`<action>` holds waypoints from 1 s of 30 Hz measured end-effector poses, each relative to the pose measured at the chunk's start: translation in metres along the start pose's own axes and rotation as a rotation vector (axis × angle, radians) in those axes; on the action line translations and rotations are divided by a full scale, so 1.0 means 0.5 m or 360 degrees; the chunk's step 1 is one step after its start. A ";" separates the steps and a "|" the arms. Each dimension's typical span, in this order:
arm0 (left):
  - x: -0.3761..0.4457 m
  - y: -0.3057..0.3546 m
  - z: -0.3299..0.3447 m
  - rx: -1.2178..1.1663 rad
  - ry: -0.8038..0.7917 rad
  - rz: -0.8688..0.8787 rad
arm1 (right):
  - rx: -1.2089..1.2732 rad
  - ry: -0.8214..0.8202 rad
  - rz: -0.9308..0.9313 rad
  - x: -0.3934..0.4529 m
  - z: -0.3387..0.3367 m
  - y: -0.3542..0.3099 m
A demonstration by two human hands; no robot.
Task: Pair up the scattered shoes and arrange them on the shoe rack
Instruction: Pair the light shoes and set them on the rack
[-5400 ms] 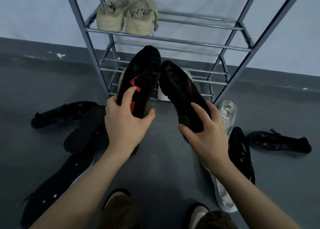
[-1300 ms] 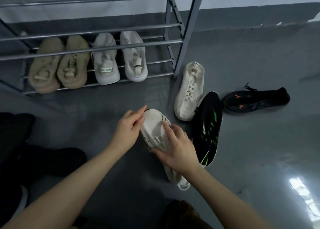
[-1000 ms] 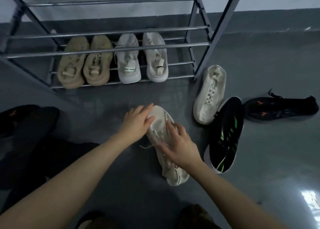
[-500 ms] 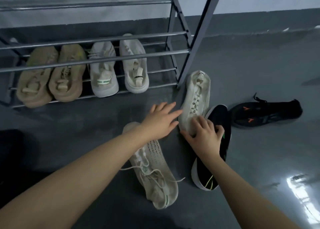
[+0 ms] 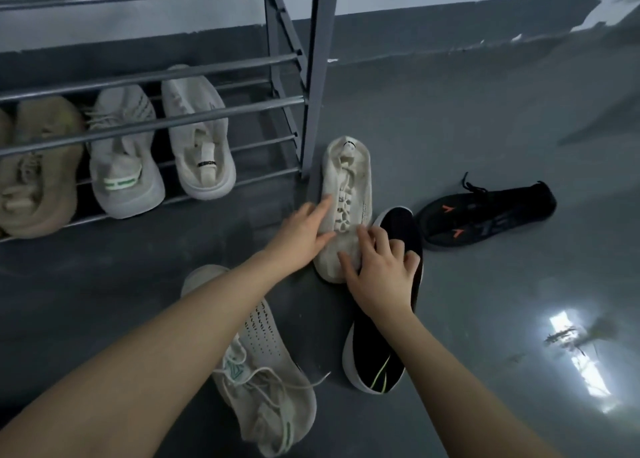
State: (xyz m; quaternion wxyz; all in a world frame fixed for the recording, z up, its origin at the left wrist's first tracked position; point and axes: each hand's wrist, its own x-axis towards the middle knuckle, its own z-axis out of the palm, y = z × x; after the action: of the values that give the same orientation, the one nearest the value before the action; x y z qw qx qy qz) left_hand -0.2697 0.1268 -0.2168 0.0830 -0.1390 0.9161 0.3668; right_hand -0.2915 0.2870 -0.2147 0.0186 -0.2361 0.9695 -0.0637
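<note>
Cream shoe (image 5: pixel 347 194), formerly untouched, under both hands

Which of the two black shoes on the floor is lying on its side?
The black shoe with orange arrow marks, farthest right, lies on its side, laces trailing. The black shoe with the white sole and green stripes sits upright beside the right hand.

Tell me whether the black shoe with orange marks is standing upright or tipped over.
Tipped over. The black shoe with orange marks lies on its side on the floor, its side panel facing up, apart from both hands.
</note>
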 end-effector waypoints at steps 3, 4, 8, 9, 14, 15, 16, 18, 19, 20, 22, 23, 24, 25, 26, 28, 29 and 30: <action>0.009 0.000 0.003 -0.0104 0.0057 -0.0017 | 0.0199 0.0017 0.0044 0.006 0.008 0.005; 0.011 0.001 0.006 -0.0180 0.0116 -0.0053 | 0.0252 0.0048 0.0063 0.013 0.006 0.005; 0.013 0.002 0.014 -0.0446 0.0349 -0.0129 | 0.0315 0.0124 0.0139 0.056 -0.007 0.005; 0.011 0.003 0.015 -0.0433 0.0414 -0.0104 | 0.0311 0.0086 0.0134 0.067 -0.010 0.004; -0.019 0.025 -0.001 -0.0518 0.0662 0.0033 | 0.0324 -0.0062 0.0090 0.092 -0.020 -0.013; -0.026 0.029 -0.005 -0.0484 0.0669 0.0066 | 0.0334 -0.0069 0.0078 0.091 -0.022 -0.017; -0.034 0.032 -0.011 -0.0466 0.0688 0.0076 | 0.0362 -0.0066 0.0054 0.088 -0.024 -0.021; -0.051 0.036 -0.032 -0.0533 0.0775 0.0057 | 0.0514 -0.0006 -0.0015 0.077 -0.031 -0.029; -0.060 0.035 -0.047 -0.0576 0.0814 0.0065 | 0.0610 0.0056 -0.0053 0.069 -0.037 -0.033; -0.071 0.033 -0.063 -0.0595 0.0830 0.0088 | 0.0680 0.0137 -0.0099 0.062 -0.044 -0.038; -0.099 0.023 -0.098 -0.0588 0.0798 0.0139 | 0.0675 0.0293 -0.0237 0.048 -0.061 -0.051; -0.118 0.018 -0.114 -0.0591 0.0758 0.0145 | 0.0636 0.0329 -0.0318 0.042 -0.070 -0.060; -0.140 0.016 -0.127 -0.0598 0.0700 0.0134 | 0.0602 0.0326 -0.0397 0.037 -0.080 -0.070; -0.165 0.015 -0.139 -0.0609 0.0633 0.0116 | 0.0589 0.0294 -0.0473 0.031 -0.090 -0.081; -0.190 0.014 -0.149 -0.0624 0.0578 0.0099 | 0.0602 0.0247 -0.0542 0.023 -0.100 -0.093; -0.244 0.012 -0.168 -0.0657 0.0546 0.0085 | 0.0701 0.0144 -0.0670 -0.004 -0.116 -0.117; -0.271 0.010 -0.180 -0.0673 0.0552 0.0079 | 0.0772 0.0100 -0.0733 -0.024 -0.124 -0.126; -0.296 0.008 -0.193 -0.0690 0.0555 0.0071 | 0.0825 0.0076 -0.0803 -0.045 -0.130 -0.134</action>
State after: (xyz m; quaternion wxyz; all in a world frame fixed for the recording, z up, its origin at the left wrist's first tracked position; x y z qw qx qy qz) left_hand -0.1356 0.0913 -0.1073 -0.1155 -0.1945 0.8195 0.5266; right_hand -0.2453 0.2461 -0.1412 0.0390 -0.4538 0.8325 -0.3154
